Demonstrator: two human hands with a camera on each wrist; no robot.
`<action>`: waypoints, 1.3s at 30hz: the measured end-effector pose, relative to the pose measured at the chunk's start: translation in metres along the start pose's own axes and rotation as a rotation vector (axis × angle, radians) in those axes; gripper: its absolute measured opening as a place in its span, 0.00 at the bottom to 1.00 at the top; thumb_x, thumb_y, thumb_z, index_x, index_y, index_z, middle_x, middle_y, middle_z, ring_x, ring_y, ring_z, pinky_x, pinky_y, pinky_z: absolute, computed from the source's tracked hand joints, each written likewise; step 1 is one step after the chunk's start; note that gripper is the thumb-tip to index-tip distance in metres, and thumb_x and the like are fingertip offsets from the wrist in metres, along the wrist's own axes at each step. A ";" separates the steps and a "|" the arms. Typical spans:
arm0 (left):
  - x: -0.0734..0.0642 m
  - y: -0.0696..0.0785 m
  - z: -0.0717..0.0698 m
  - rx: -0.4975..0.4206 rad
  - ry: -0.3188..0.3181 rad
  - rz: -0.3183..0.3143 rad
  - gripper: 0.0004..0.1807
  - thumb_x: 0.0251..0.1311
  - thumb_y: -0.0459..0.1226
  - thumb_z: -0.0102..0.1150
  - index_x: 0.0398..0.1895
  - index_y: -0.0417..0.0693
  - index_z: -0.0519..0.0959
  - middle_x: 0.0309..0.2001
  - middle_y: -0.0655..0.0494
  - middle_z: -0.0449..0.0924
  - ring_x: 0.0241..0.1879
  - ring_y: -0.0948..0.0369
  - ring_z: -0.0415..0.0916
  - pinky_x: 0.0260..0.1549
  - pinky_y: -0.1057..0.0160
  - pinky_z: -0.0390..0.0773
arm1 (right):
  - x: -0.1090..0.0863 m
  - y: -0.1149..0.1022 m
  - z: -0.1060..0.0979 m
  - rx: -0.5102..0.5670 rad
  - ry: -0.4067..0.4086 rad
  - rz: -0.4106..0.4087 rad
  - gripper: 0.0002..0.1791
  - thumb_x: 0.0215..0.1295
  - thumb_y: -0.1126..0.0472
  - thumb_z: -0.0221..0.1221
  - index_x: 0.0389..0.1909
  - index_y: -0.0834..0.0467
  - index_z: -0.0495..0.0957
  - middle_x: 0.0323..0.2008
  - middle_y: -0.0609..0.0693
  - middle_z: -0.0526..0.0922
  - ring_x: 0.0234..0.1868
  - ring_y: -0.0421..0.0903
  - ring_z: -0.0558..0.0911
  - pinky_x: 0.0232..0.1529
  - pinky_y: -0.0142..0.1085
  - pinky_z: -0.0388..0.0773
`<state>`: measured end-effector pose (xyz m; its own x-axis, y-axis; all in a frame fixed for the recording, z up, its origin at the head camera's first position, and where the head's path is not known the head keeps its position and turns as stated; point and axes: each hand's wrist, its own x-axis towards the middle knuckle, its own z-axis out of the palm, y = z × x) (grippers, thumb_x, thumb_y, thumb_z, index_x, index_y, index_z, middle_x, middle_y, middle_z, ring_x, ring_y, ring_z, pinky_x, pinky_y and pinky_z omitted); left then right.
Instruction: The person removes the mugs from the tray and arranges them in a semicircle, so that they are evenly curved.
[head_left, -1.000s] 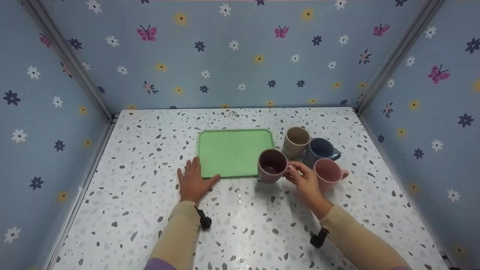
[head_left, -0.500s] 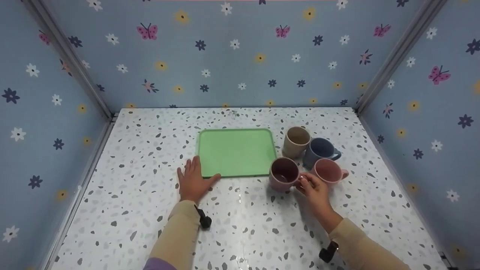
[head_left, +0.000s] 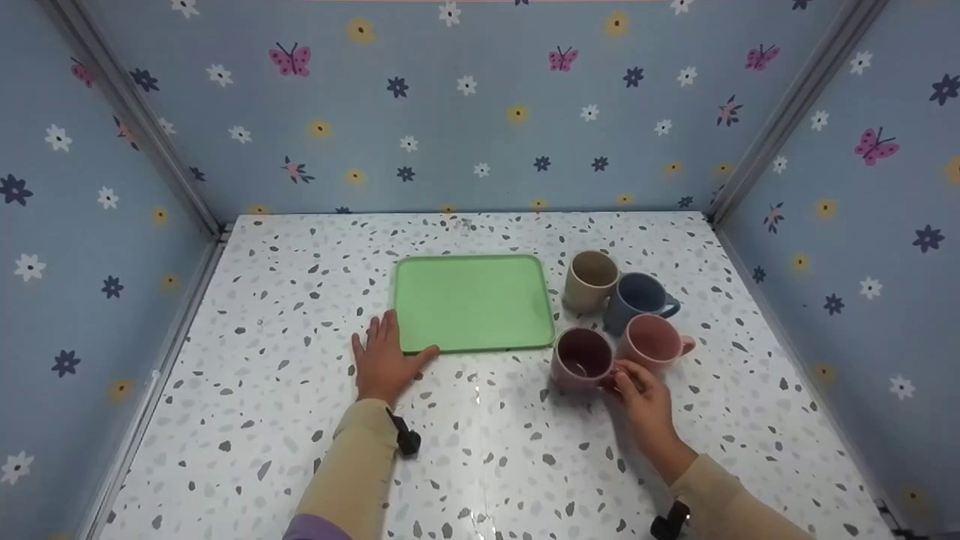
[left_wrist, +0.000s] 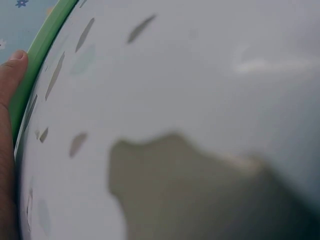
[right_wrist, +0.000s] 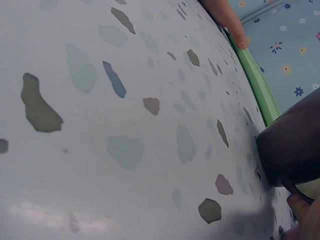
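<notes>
My right hand [head_left: 646, 405] pinches the handle of a dark mauve mug [head_left: 582, 361], upright just off the near right corner of a green tray [head_left: 472, 301]. In the right wrist view the dark side of this mug [right_wrist: 290, 145] shows at the right edge, with fingertips at its handle. My left hand [head_left: 386, 366] lies with spread fingers at the tray's near left corner, fingertips and thumb touching its rim. The left wrist view shows the thumb [left_wrist: 14, 70] against the green rim [left_wrist: 37, 55]. A pink mug [head_left: 651, 341] stands just beyond my right hand.
Behind the pink mug stand a blue mug [head_left: 637, 301] and a beige mug [head_left: 590, 280], grouped close together right of the tray. The white speckled table [head_left: 300, 285] is bounded by patterned blue walls [head_left: 480, 105] at the back and both sides.
My right hand has drawn the mauve mug rightward and toward me, from over the tray's near right corner to beside it. The left hand and the tray have stayed put.
</notes>
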<state>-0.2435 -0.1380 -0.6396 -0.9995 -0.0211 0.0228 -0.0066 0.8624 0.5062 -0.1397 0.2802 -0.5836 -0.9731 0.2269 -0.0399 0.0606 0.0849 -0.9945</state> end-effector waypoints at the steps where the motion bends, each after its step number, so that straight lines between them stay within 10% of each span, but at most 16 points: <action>1: 0.000 0.000 0.001 0.002 0.000 -0.001 0.67 0.54 0.78 0.47 0.82 0.43 0.41 0.82 0.46 0.42 0.80 0.47 0.34 0.74 0.40 0.23 | 0.000 0.000 -0.001 0.004 0.001 0.003 0.15 0.76 0.68 0.54 0.59 0.69 0.75 0.54 0.63 0.81 0.50 0.41 0.84 0.57 0.41 0.82; 32: 0.000 -0.001 0.001 0.001 -0.008 0.013 0.67 0.53 0.80 0.45 0.82 0.42 0.41 0.82 0.47 0.41 0.80 0.47 0.34 0.74 0.40 0.22 | -0.007 0.003 -0.028 0.064 0.034 0.052 0.17 0.77 0.67 0.52 0.60 0.73 0.73 0.48 0.53 0.82 0.48 0.44 0.85 0.57 0.47 0.81; 39: -0.001 0.000 0.001 -0.019 0.002 0.008 0.67 0.54 0.79 0.47 0.82 0.43 0.42 0.82 0.47 0.41 0.80 0.47 0.34 0.74 0.40 0.21 | -0.006 0.003 -0.033 0.068 0.022 0.074 0.17 0.78 0.66 0.52 0.60 0.71 0.73 0.56 0.65 0.78 0.51 0.43 0.85 0.59 0.46 0.80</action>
<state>-0.2429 -0.1374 -0.6403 -0.9995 -0.0155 0.0283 0.0015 0.8525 0.5227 -0.1265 0.3112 -0.5828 -0.9613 0.2516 -0.1124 0.1164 0.0011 -0.9932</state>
